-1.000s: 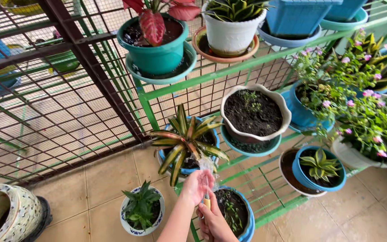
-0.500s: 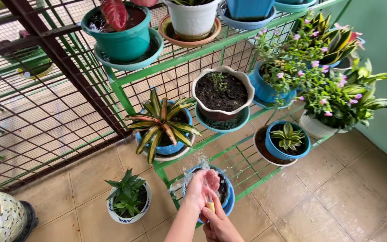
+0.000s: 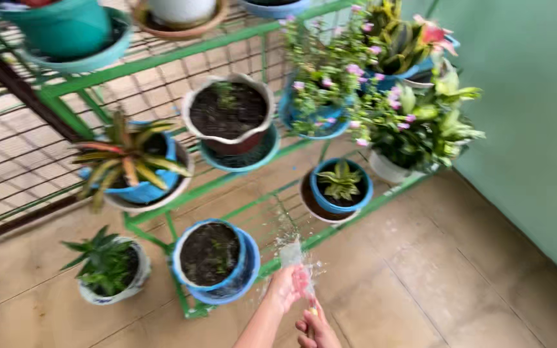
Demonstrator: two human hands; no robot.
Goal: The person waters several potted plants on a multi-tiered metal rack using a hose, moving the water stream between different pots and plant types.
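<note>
Thin yellow-tipped hose [image 3: 312, 308] squirting water, right hand [image 3: 318, 330] grip shut around it, left hand [image 3: 289, 283] open in spray, one blue soil pot [image 3: 213, 258] at nine o'clock

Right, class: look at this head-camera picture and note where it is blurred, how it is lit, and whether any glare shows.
Head view: motion blur smears the whole frame, worst on the striped plant and the green rack; the left hand, the right hand and the water spray are soft too. Light is even daylight, shadows faint, with no strong glare on the floor tiles.
</note>
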